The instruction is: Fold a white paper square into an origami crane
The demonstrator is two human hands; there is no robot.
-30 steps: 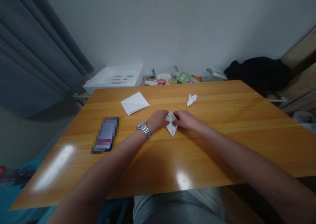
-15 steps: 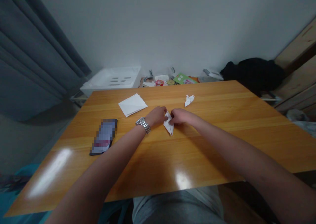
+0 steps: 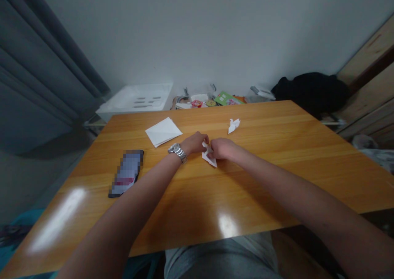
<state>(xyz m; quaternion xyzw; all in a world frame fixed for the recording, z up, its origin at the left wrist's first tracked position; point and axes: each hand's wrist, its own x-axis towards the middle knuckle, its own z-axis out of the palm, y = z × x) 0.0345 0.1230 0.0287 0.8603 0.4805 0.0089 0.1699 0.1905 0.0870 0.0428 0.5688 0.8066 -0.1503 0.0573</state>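
Note:
Both my hands meet at the middle of the wooden table (image 3: 246,188), pinching a small folded piece of white paper (image 3: 209,157) between them. Its lower point sticks out below my fingers. My left hand (image 3: 195,143) wears a steel wristwatch (image 3: 176,152) and grips the paper's left side. My right hand (image 3: 222,148) holds the right side. Farther up the table lie a small white origami crane (image 3: 234,125) and a folded white paper square (image 3: 163,131). A smartphone (image 3: 126,174) with a blurred screen lies to the left of my left forearm.
Behind the table stand a white plastic tray (image 3: 134,99) and a low jumble of packets and a green booklet (image 3: 227,99). A black cloth bundle (image 3: 310,93) lies at the back right, near wooden panels (image 3: 367,82). A grey curtain (image 3: 40,65) hangs at the left.
My hands have closed in on the paper, which now looks more tightly folded and covers less of the table. The whole view has drifted slightly, with the table's far objects shifting left.

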